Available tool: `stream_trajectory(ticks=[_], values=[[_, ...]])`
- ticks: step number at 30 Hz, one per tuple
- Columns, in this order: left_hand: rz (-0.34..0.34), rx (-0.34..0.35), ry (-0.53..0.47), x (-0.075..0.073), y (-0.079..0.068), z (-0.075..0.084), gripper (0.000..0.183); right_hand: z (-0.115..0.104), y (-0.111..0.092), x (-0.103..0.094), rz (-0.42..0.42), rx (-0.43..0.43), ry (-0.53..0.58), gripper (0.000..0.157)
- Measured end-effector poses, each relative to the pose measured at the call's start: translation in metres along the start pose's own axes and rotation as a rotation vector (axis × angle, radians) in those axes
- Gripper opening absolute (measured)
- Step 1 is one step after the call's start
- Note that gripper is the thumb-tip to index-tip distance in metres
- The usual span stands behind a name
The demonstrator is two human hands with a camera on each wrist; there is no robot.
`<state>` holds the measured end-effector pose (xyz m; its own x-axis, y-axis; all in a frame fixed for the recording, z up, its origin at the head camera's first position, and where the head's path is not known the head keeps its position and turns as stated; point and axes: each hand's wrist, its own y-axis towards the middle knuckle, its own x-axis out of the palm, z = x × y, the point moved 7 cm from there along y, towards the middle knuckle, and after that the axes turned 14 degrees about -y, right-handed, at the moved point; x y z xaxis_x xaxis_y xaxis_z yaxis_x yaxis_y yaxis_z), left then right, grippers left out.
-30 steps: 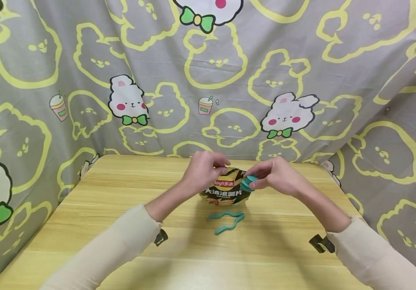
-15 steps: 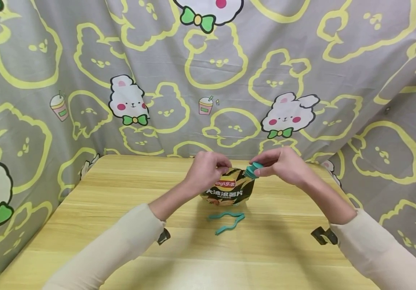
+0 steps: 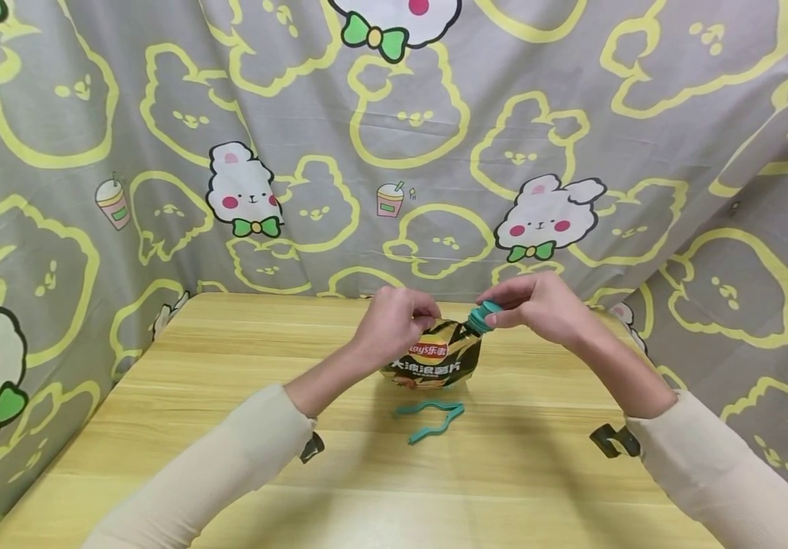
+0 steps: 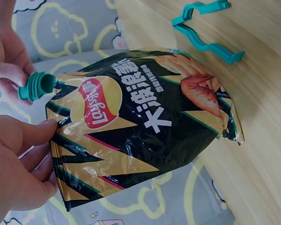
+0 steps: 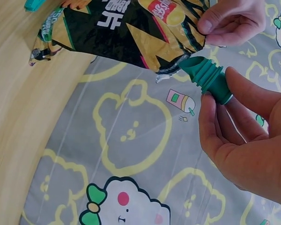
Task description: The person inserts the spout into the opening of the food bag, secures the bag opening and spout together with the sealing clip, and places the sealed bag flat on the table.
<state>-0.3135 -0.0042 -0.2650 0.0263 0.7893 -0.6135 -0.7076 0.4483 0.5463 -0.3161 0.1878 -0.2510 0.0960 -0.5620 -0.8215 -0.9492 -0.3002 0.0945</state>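
A black and gold Lay's potato chip bag (image 3: 435, 364) stands upright on the table. My left hand (image 3: 394, 324) pinches its top edge, thumb on the printed front in the left wrist view. In my right hand (image 3: 548, 313) is a green ribbed pour spout (image 5: 210, 79), pinched between thumb and fingers. The spout's slanted open end points at the bag's top corner, right at that corner in the right wrist view. In front of the bag lies an opened teal bag clip (image 3: 445, 419), its two arms spread apart.
The wooden table (image 3: 264, 343) ends at a grey curtain (image 3: 339, 114) with yellow animal outlines, hung behind it and at both sides. Black straps (image 3: 615, 441) show at both sleeves.
My right hand has moved up and right with the spout, from overlapping the bag's front to its top corner. My left hand has shifted very slightly right; the clip lies still.
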Motion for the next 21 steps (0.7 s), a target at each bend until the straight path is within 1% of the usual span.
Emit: stream_trajectory(ticks=[6, 12, 17, 21], values=[[-0.01, -0.001, 0.011, 0.001, 0.0, 0.0, 0.02, 0.002, 0.003, 0.006, -0.007, -0.008, 0.005, 0.03], [-0.011, -0.001, 0.01, 0.0, 0.001, -0.001, 0.024, 0.007, 0.006, 0.009, -0.012, 0.007, 0.002, 0.029], [-0.015, 0.009, 0.025, 0.0, 0.001, -0.001, 0.024, 0.01, 0.008, 0.012, -0.017, 0.01, 0.004, 0.029], [-0.019, 0.001, 0.025, 0.0, 0.002, -0.001, 0.023, 0.011, 0.009, 0.014, -0.026, 0.013, 0.002, 0.029]])
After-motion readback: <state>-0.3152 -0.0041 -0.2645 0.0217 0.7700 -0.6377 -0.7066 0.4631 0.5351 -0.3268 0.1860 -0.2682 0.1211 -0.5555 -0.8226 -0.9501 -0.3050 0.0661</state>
